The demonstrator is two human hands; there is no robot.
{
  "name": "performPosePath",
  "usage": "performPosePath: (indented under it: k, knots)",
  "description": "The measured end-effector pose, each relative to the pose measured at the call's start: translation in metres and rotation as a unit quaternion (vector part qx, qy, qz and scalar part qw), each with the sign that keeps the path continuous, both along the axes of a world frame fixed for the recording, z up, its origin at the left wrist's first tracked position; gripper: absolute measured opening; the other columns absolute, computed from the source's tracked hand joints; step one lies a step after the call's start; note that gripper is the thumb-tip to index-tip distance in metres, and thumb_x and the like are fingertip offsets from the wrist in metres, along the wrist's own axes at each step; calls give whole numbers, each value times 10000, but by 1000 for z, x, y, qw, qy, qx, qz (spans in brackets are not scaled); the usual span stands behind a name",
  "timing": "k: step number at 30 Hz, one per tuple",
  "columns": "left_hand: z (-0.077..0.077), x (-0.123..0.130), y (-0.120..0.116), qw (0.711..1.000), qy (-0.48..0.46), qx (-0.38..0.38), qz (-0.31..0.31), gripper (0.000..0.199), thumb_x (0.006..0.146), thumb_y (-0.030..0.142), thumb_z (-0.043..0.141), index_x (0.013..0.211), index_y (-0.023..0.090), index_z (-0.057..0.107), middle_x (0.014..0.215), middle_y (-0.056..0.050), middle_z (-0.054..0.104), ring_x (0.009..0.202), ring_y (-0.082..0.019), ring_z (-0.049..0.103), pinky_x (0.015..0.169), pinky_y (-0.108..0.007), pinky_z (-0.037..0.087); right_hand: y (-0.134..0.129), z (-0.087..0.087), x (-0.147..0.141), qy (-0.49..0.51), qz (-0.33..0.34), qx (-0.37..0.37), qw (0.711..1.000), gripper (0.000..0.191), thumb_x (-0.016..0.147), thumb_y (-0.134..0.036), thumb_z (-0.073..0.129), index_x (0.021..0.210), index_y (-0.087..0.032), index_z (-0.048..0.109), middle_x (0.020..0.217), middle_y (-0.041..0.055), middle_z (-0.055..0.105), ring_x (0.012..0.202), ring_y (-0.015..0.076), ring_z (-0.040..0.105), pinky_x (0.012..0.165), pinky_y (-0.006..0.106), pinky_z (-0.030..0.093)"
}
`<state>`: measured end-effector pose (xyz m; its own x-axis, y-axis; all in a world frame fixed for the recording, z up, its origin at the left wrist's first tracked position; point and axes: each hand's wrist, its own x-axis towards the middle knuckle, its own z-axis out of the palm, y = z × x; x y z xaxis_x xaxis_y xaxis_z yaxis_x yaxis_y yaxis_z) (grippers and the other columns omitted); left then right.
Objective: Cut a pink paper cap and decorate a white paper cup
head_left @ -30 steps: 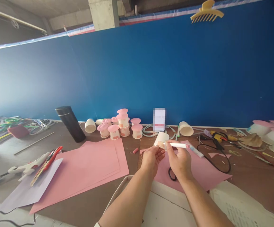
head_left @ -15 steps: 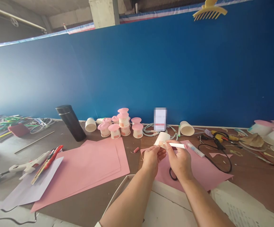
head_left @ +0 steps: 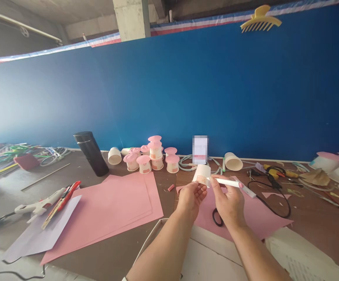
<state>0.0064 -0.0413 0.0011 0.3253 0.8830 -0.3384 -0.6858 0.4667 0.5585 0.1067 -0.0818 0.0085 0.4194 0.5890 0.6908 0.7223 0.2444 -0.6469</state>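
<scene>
My left hand [head_left: 190, 197] is closed on a white paper cup [head_left: 203, 171], fingers at its lower edge. The cup is tipped, and a small peach-pink patch [head_left: 201, 179] shows on its side. In my right hand [head_left: 230, 203] is a white marker [head_left: 226, 182] with a pink end, its tip side pointing left, close beside the cup; the tip itself is hard to make out. A small pink marker cap [head_left: 171, 187] lies on the table to the left of my hands. Pink paper [head_left: 245, 212] lies beneath my right hand.
Several cup houses with pink roofs [head_left: 155, 152] stand at the back. Plain cups [head_left: 233, 161], a black bottle [head_left: 91, 154], a glue gun [head_left: 40, 203], a red utility knife [head_left: 64, 199] and pink sheets [head_left: 113, 207] lie about. Cables [head_left: 270, 191] are on the right.
My right hand with the marker has moved slightly right, away from the cup. The cup's patch shows more fully now. The whole view has shifted a little.
</scene>
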Motion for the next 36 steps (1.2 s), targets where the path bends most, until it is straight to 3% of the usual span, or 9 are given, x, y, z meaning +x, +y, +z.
performPosePath:
  k: [8, 15, 29, 36]
  knots:
    - [-3, 2, -1, 1000, 14, 28, -2, 97, 788, 155, 586, 803, 60, 604, 752, -108, 631, 682, -144, 640, 631, -226, 524, 5, -4, 5, -25, -9, -8, 1000, 247, 851, -410, 541, 886, -199, 666, 882, 59, 664, 815, 186, 589, 717, 290, 448]
    - [-3, 4, 1, 1000, 19, 10, 12, 100, 787, 154, 587, 803, 56, 602, 724, -100, 627, 654, -131, 631, 621, -221, 519, 4, -1, 6, -29, -17, 13, 999, 246, 860, -411, 529, 882, -203, 658, 882, 60, 662, 856, 197, 583, 765, 309, 437]
    - [-5, 3, 1, 999, 22, 23, 8, 95, 793, 136, 566, 784, 52, 609, 711, -98, 625, 663, -134, 636, 621, -221, 520, 5, -5, 7, -31, 3, -19, 999, 276, 859, -423, 521, 864, -185, 660, 813, 69, 678, 718, 193, 594, 673, 303, 430]
    - [-2, 4, 1, 999, 28, 20, 17, 96, 789, 135, 568, 786, 47, 607, 714, -104, 624, 656, -138, 636, 629, -230, 518, 5, -3, 6, -32, -16, -3, 999, 295, 868, -429, 502, 862, -180, 660, 808, 71, 680, 729, 192, 597, 705, 306, 435]
